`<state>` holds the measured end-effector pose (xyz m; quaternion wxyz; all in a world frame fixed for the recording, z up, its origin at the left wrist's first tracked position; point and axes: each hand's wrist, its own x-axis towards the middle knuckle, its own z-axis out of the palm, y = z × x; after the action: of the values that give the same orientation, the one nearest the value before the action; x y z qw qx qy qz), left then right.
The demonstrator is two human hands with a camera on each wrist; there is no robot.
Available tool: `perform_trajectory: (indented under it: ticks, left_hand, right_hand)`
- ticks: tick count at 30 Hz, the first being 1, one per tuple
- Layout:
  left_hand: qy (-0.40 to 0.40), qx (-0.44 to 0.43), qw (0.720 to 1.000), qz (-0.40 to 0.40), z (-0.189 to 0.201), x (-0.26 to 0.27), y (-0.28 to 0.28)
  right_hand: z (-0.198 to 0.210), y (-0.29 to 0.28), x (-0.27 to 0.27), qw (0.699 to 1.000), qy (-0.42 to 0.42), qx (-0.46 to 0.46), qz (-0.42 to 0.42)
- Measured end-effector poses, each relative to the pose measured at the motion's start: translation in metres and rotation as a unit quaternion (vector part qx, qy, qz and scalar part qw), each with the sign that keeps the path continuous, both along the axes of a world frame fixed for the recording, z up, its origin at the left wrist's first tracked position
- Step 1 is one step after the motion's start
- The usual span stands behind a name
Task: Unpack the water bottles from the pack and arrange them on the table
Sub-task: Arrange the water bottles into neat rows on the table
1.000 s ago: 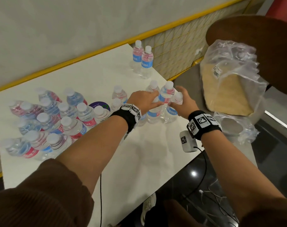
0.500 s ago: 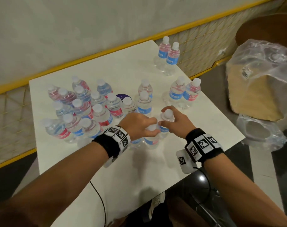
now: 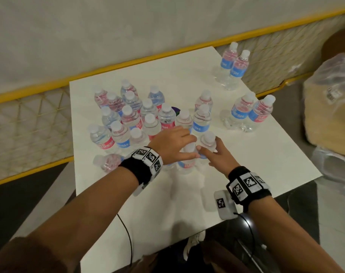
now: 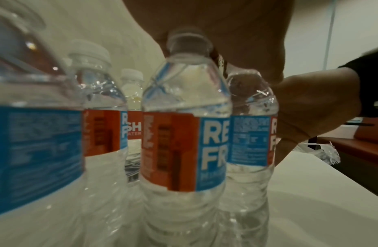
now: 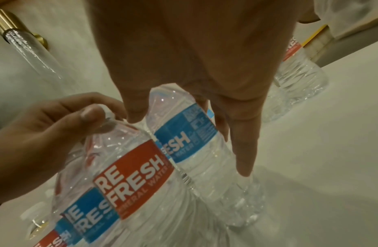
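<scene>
In the head view my left hand (image 3: pixel 175 144) grips the neck of a clear water bottle (image 3: pixel 187 162) standing on the white table (image 3: pixel 256 170). My right hand (image 3: pixel 215 154) holds the bottle next to it (image 3: pixel 207 139), thumb on one side and fingers on the other. The right wrist view shows this blue-label bottle (image 5: pixel 183 133) between my thumb and long fingers, and my left hand (image 5: pixel 57 127) pinching the top of the red-label bottle (image 5: pixel 130 175). In the left wrist view the held bottle (image 4: pixel 183 125) stands under my palm, with the right hand (image 4: pixel 310 108) behind the second bottle (image 4: pixel 250 120).
A cluster of several upright bottles (image 3: pixel 138 115) stands just left of my hands; one bottle lies on its side (image 3: pixel 108 162) at the left edge. Two pairs stand apart, at the right (image 3: pixel 250 113) and the far corner (image 3: pixel 233 67). Crumpled plastic wrap (image 3: pixel 335 91) sits off the table's right.
Both hands have carried two bottles away from the pair at the right edge, leftward and nearer, to a spot beside the cluster. The head view has swung left.
</scene>
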<state>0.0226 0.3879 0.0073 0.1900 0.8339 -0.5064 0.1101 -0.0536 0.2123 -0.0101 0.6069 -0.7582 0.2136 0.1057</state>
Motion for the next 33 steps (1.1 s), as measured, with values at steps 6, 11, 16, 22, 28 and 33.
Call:
perform_trajectory:
  ticks: [6, 11, 16, 22, 28, 33]
  left_hand:
    - [-0.069, -0.130, 0.985, 0.094, 0.022, -0.019, -0.002]
    - [-0.009, -0.355, 0.792, 0.496, -0.012, -0.057, 0.073]
    - [0.198, -0.272, 0.547, 0.767, -0.065, -0.044, 0.117]
    - [0.431, -0.363, 0.318, 0.763, -0.071, -0.025, 0.126]
    - [0.523, -0.349, 0.343, 0.698, -0.077, -0.036, 0.121]
    - [0.368, -0.506, 0.465, 0.626, -0.070, -0.058, 0.087]
  right_hand:
    - [-0.008, -0.008, -0.008, 1.000, 0.008, 0.015, -0.005]
    - [-0.022, -0.016, -0.015, 0.999, 0.026, 0.020, -0.010]
    - [-0.035, -0.011, -0.013, 0.998, 0.052, 0.021, 0.008]
    - [-0.043, -0.002, -0.012, 0.999, 0.038, 0.020, 0.008]
    - [-0.050, 0.005, -0.014, 0.999, 0.033, 0.017, 0.012]
    - [-0.046, 0.011, -0.015, 1.000, 0.012, 0.012, 0.016]
